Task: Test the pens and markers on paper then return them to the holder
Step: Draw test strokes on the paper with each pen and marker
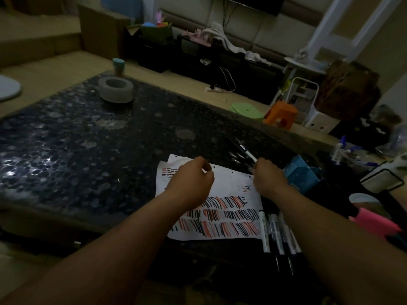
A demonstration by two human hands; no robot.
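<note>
While your right hand (267, 175) is over the far right corner of the paper (231, 183), its grip is clamped on a black pen (246, 151), whose barrel points away to the far left above the dark table (88, 139). Your left hand (191, 179) is over the far part of the sheet with its fingers curled in. I cannot tell whether that grip holds anything. The paper lies flat close to the table's near edge and is covered in rows of short black and red strokes. The blue holder (301, 172) stands just right of your right hand, beside the sheet. A row of markers (273, 230) lies side by side along the paper's right edge, next to your right forearm. A grey tape roll (115, 89) sits far left on the table, well apart from the paper.
</note>
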